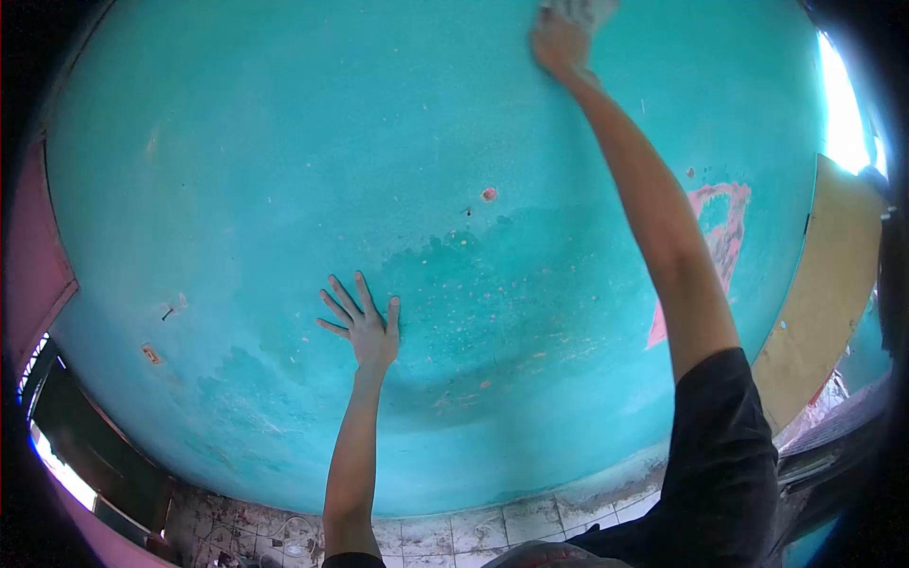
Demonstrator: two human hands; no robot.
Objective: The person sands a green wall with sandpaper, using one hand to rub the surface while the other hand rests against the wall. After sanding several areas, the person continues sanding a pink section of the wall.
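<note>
My left hand (370,325) lies flat against the turquoise wall (284,161), its fingers spread and dusty, with nothing in it. High up at the top edge of the view, my right hand (561,43) reaches to the same wall. A pale flat piece (589,11), blurred and partly cut off by the frame, is under its fingers; its exact kind cannot be made out. Between the two hands the wall has a small round pinkish hole (489,194) and a darker patch (473,284) with light specks.
A pink patch (729,227) of bared wall shows behind my right arm. A tan board (824,293) stands at the right, below a bright opening (843,104). A nail (169,312) sticks out at the left. Dirty floor tiles (426,535) run along the wall's foot.
</note>
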